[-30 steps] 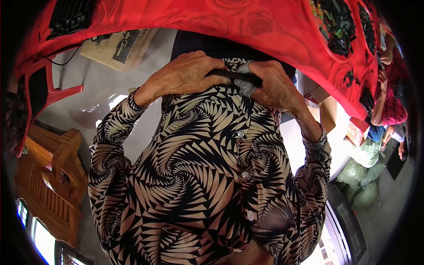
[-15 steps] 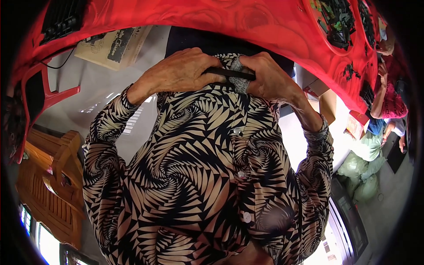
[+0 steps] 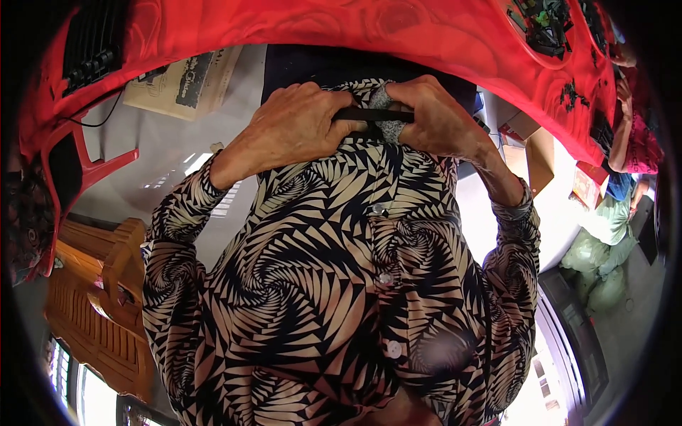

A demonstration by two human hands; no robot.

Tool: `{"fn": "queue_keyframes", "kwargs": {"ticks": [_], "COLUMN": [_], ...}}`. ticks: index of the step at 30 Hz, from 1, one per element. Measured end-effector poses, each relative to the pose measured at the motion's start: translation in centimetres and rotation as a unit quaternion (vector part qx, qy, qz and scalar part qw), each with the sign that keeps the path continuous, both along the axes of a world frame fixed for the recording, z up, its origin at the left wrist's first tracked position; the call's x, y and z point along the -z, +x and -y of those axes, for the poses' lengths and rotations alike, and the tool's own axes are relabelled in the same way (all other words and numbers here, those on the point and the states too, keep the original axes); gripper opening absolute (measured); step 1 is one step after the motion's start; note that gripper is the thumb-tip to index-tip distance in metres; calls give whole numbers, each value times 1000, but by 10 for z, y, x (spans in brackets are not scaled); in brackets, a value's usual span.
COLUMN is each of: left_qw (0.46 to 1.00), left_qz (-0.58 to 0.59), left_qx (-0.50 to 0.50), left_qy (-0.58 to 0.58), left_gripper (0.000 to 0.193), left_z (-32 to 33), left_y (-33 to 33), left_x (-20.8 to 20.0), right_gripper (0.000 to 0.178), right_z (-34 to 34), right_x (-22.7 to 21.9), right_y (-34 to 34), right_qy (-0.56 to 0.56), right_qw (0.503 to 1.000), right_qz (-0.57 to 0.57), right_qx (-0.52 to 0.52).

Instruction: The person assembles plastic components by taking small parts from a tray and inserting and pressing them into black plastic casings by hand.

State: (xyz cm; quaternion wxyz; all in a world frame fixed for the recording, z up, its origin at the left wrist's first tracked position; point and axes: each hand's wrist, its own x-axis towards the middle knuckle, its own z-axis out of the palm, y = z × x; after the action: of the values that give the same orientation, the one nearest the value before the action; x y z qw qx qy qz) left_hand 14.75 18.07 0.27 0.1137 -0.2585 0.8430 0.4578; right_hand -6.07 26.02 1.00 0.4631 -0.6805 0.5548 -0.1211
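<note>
A dark, narrow flat strip (image 3: 374, 114) spans the gap between my two hands, just above my lap. My left hand (image 3: 298, 124) pinches one end of it between thumb and fingers. At the other end, my right hand (image 3: 437, 117) is closed round the strip together with a grey speckled cloth (image 3: 391, 130). The cloth hangs below the strip and shows above it too. My right fingertips are partly hidden behind the cloth and strip. What the strip is made for cannot be told.
A red-covered table (image 3: 298, 25) curves ahead, with black slotted parts (image 3: 92, 50) at left and a red tray (image 3: 543, 35) of dark pieces at right. A cardboard box (image 3: 181, 85), red chair (image 3: 85, 163) and wooden bench (image 3: 99, 298) stand left. Another person (image 3: 636, 135) sits at right.
Both hands keep hold of the strip and shift only slightly; the strip lies more level now. The surroundings have moved a little in the picture as the view tilts.
</note>
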Motion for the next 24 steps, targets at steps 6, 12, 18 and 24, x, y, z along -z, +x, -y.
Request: {"fn": "queue_keyframes", "kwargs": {"ticks": [6, 12, 18, 24], "left_qw": [998, 997, 975, 925], "left_qz": [-53, -54, -107, -204], "left_qx": [-18, -45, -185, -291], "left_qy": [-13, -16, 63, 131], "left_gripper": [28, 23, 25, 21], "left_z": [0, -3, -2, -8], "left_y": [6, 12, 11, -13], "left_x": [4, 3, 2, -21], "right_gripper": [24, 39, 44, 51], "right_z": [7, 8, -15, -16], "right_x": [-11, -33, -22, -29], "right_y": [1, -7, -7, 19], "right_qy": [-27, 1, -126, -87], "right_qw": [998, 998, 889, 846], "right_qz": [-47, 0, 259, 337], "right_qx": [-28, -69, 357, 404]}}
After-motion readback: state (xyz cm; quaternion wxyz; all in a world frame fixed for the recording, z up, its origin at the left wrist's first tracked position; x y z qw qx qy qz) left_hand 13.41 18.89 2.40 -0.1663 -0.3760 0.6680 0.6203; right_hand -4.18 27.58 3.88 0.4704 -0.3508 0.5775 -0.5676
